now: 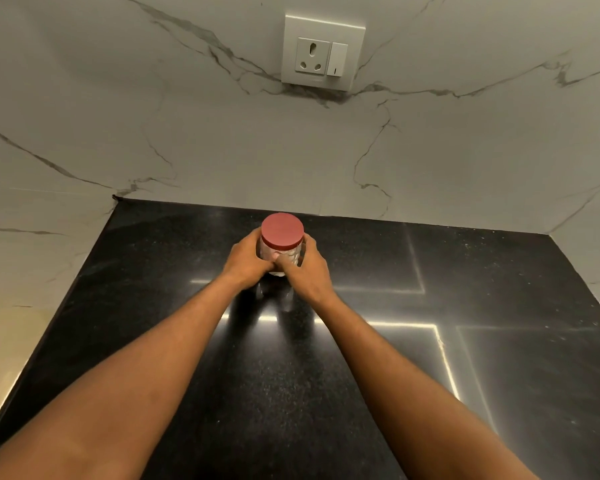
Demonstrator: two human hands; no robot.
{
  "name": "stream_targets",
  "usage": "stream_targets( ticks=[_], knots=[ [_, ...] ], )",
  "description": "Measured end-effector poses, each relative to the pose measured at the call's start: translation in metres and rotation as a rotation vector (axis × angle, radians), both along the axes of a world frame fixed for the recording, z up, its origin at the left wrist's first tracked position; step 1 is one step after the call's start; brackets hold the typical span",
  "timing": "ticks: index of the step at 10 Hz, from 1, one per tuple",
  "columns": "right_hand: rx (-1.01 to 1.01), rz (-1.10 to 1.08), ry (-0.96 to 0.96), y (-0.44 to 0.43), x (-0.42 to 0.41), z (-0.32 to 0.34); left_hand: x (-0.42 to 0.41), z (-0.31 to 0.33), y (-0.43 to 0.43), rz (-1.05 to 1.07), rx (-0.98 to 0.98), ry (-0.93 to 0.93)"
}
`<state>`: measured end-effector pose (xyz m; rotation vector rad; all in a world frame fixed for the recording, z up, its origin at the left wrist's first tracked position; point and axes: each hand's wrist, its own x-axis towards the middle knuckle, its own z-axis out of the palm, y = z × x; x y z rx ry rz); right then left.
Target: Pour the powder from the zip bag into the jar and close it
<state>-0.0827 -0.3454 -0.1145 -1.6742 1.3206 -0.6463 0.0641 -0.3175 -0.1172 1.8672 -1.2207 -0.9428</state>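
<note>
The left hand [248,259] wraps the left wall of the small clear plastic jar [280,256], its grip closed on it; the jar stands upright on the glossy black stone bench [361,375], near the marble back wall, its long axis vertical under a round red screw lid [282,230]; the right hand [310,268] clasps the right wall. Both hands sit level, neither nearer; no zip bag shows, so the lid, directly above both grips, likely comes off first.

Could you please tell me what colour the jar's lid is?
The lid is a matte reddish pink, seen best in the head view.
</note>
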Motion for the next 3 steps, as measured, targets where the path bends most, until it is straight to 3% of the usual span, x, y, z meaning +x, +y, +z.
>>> stream_targets(
  ticks=[1,3],
  knots=[
    [0.0,0.009,0.115,0.009,-0.006,0.001,-0.004,0.008,0.015,-0.02,0.032,-0.041],
    [-0.236,0.054,0.352,0.041,-0.034,0.007,-0.022,0.016,0.075,0.105,0.016,-0.217]
  ],
)
